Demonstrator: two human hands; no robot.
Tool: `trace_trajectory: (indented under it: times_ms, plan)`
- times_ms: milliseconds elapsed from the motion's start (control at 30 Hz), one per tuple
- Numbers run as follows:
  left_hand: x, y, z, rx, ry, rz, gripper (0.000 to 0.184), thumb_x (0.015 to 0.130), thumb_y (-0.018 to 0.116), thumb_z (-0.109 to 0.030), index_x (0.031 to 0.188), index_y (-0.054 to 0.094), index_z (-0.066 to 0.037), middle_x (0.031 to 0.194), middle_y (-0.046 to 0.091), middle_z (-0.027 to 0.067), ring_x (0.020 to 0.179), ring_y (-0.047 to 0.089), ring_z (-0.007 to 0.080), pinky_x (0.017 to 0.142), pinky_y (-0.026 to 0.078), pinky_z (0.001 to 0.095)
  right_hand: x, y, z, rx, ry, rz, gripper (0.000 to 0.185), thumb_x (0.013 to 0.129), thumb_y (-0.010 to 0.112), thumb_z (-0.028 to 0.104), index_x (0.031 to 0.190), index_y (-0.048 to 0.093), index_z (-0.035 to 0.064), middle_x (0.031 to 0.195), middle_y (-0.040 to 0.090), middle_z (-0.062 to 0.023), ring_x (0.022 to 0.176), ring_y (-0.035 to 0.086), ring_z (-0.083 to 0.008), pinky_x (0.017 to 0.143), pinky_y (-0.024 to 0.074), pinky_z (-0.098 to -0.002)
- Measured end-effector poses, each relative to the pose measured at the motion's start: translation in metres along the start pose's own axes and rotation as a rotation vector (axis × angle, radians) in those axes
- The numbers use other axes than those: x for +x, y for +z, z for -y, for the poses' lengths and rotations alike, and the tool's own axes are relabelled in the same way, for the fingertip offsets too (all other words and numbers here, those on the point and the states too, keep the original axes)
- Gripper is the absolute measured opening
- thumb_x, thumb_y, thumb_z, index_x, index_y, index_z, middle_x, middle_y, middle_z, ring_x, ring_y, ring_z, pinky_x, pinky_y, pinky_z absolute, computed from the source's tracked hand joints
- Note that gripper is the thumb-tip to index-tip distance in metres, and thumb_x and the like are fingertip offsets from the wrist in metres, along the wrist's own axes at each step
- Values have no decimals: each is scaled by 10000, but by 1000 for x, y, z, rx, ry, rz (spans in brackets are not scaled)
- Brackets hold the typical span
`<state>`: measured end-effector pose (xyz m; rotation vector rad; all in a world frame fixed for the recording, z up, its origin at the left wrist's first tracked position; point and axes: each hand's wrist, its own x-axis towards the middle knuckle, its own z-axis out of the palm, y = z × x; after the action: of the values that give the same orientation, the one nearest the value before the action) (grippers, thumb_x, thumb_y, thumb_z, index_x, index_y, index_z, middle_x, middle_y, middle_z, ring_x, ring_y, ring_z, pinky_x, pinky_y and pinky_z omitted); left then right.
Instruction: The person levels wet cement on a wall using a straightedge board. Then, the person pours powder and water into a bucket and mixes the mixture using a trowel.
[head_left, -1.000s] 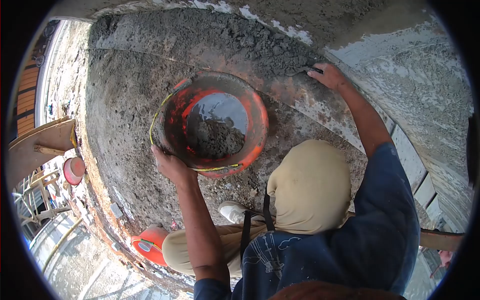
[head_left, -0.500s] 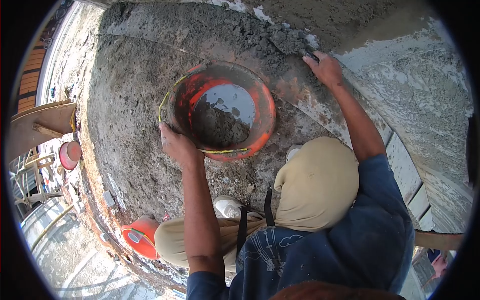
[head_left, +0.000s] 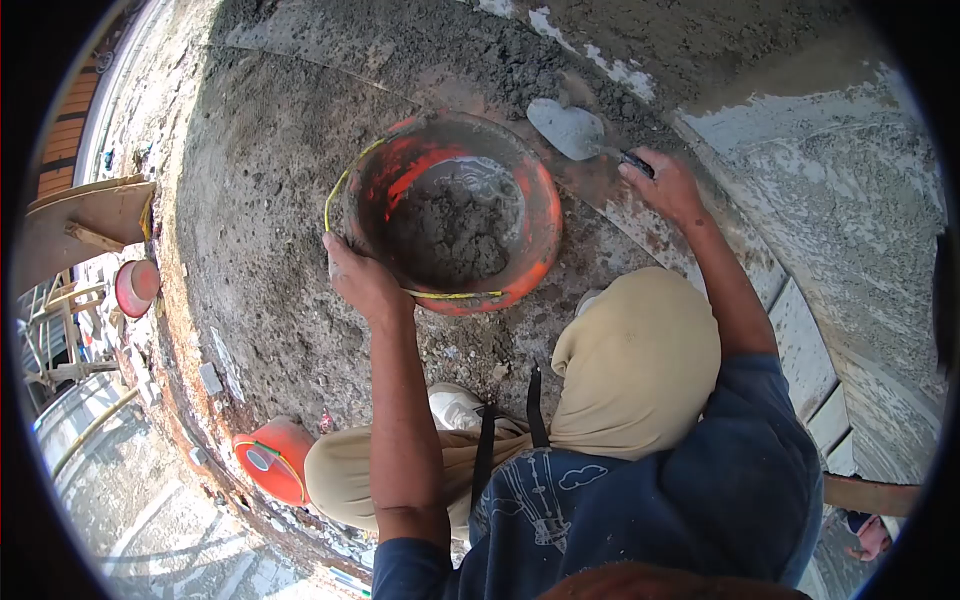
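Note:
A red bucket, smeared with grey mortar, stands in front of me on the ground. Inside it lies wet mortar with some water at the far side. My left hand is closed on the bucket's near-left rim, by the yellow handle. To the right of the bucket, my right hand grips the dark handle of a trowel. Its pale grey blade points left, just beyond the bucket's far-right rim, and carries no visible heap of mortar.
Loose mortar lies along the wall base beyond the bucket. A mortar-coated wall rises on the right. Another red bucket stands by my left knee, and a red basin sits farther left near a wooden board.
My right hand has drawn the trowel back from the mortar heap, and its blade now shows. More mortar covers the water in the bucket. My left hand keeps its hold.

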<state>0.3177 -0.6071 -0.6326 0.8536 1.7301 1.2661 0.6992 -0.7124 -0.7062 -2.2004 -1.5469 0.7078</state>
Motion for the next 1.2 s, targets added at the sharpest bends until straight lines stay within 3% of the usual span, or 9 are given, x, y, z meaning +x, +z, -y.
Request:
trace_trajectory:
  times_ms: [133, 233, 367, 467, 633, 967, 1067, 1167, 1200]
  plan:
    - [-2, 1, -2, -24, 18, 12, 534, 1043, 379, -388, 1047, 606, 95, 966, 624, 110, 845, 558, 179, 774, 471, 332, 15, 34, -53, 17, -30, 362, 489, 869, 649, 424, 1153, 664, 26, 986, 688, -225, 928, 675, -353, 830, 497, -416]
    - [0, 4, 0, -19, 11, 49, 520, 1044, 384, -384, 1027, 608, 85, 963, 625, 103, 849, 556, 174, 773, 471, 329, 72, 69, -60, 34, 93, 158, 668, 844, 630, 570, 1235, 628, 29, 1178, 649, -221, 1105, 613, -382, 962, 464, -429]
    - [0, 12, -2, -47, 52, 66, 512, 1044, 382, -378, 1040, 605, 83, 979, 628, 104, 861, 566, 179, 791, 474, 329, 181, 87, -8, -20, 353, 20, 628, 867, 604, 573, 1309, 598, 127, 1278, 610, -169, 1186, 567, -364, 989, 455, -486]
    - [-5, 17, -5, -70, 20, 44, 509, 1043, 381, -373, 1063, 603, 85, 1000, 632, 112, 877, 574, 184, 809, 475, 330, 191, 77, 23, -4, 468, 3, 604, 875, 591, 577, 1311, 596, 159, 1298, 599, -151, 1203, 552, -364, 978, 458, -517]
    - [1, 10, 0, -109, -40, 51, 524, 1041, 384, -373, 1090, 594, 104, 1029, 634, 133, 900, 580, 195, 825, 476, 337, 161, 77, 21, -47, 353, -84, 594, 871, 592, 586, 1273, 624, 150, 1216, 642, -162, 1147, 587, -369, 935, 476, -513]
    - [1, 17, -6, -69, 17, 15, 521, 1036, 392, -346, 1079, 606, 127, 986, 655, 152, 852, 588, 216, 797, 470, 345, 96, -8, 38, -252, 98, -262, 541, 859, 616, 567, 1175, 668, 131, 1045, 697, -174, 981, 657, -369, 836, 523, -461]
    - [8, 16, 4, -35, 66, -8, 517, 1034, 393, -353, 1065, 617, 112, 967, 656, 141, 838, 592, 208, 777, 473, 349, 63, -40, 80, -323, -30, -218, 450, 867, 635, 517, 1133, 673, 157, 979, 706, -135, 914, 671, -337, 760, 534, -444]
    - [14, 16, 11, 16, 75, -27, 523, 1030, 395, -385, 1033, 633, 81, 910, 645, 101, 805, 581, 183, 749, 480, 344, 39, -41, 108, -433, -354, -290, 370, 877, 647, 451, 1131, 660, 181, 918, 695, -95, 840, 675, -310, 694, 528, -441]
    - [12, 16, 7, 24, 88, -30, 525, 1030, 396, -387, 1032, 636, 80, 901, 646, 100, 796, 580, 182, 738, 479, 344, 32, -41, 123, -465, -418, -213, 374, 877, 647, 432, 1155, 642, 181, 889, 669, -86, 809, 666, -316, 683, 524, -444]
